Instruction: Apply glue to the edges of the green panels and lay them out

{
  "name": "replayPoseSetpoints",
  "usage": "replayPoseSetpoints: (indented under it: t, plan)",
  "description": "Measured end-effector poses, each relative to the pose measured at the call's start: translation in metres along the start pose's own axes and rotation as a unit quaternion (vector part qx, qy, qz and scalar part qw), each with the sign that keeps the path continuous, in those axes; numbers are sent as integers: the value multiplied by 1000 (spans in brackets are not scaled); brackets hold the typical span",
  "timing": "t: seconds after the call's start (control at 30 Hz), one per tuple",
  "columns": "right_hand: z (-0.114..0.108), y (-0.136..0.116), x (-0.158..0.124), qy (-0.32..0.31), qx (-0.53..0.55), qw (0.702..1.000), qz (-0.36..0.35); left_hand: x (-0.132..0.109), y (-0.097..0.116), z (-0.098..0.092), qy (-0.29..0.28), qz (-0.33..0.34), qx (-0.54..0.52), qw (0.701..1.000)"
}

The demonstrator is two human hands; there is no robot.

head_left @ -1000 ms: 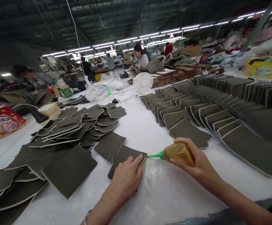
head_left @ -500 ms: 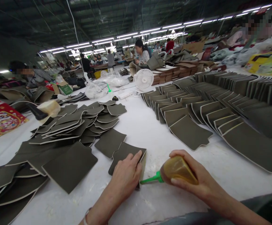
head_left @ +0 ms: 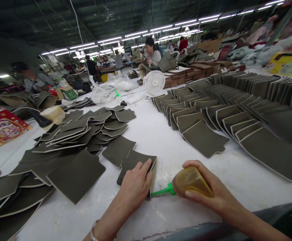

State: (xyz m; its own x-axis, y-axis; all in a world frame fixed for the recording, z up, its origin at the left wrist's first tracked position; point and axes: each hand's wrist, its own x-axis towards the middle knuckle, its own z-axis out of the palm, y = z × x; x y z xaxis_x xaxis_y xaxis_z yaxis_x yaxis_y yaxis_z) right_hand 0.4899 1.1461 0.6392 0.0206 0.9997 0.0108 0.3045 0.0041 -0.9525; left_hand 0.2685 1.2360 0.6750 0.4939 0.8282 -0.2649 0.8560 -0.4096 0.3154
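Note:
My right hand (head_left: 211, 187) is wrapped around an amber glue bottle (head_left: 189, 182), tilted so that its green nozzle (head_left: 163, 190) points left. The nozzle tip meets the near end of the pale edge on a dark olive leather-like piece (head_left: 135, 160). Across that piece lies my left hand (head_left: 137, 179), pressing it to the table with its fingers stretched out and the index fingertip close to the far right corner. A bracelet circles my left wrist. Just behind, another dark piece (head_left: 118, 150) touches the one under my hand.
Loose dark pieces (head_left: 75, 174) are heaped on the left of the white table (head_left: 146, 124). Overlapping rows of similar pieces (head_left: 203, 137) fan out on the right. A white fan (head_left: 154, 82) stands at the back, and a red box (head_left: 5, 125) at far left. Several people work beyond.
The view has shifted slightly. My hands, the bottle and the piece keep nearly the same positions, with the nozzle tip still at the near end of the edge.

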Motion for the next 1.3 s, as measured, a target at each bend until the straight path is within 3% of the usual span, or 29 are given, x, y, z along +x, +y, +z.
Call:
replayPoseSetpoints:
  t: [0.1,0.3,0.53,0.73,0.93,1.17,1.3]
  plan:
    - [-2,3,1,-22,10,1000,7,-1,-1,1,-2,4,-2,1000]
    - [-11,9,14,90,-46,995,-16,1,-2,1,-2,8,-10,1000]
    - [-11,9,17,-11,2,1000,-3,3,-3,-2,-10,11,-39,999]
    - [-17,10,27,99,-28,995,-9,4,-5,-4,-23,11,-41,999]
    - [-15,3,21,-17,15,1000,18,3,-4,-4,-20,13,-43,999]
    - [-20,7,40,120,-30,992,1,3,-4,-2,-24,15,-23,999]
    - [-11,3,27,84,-16,996,29,2,-3,-3,-24,15,-21,999]
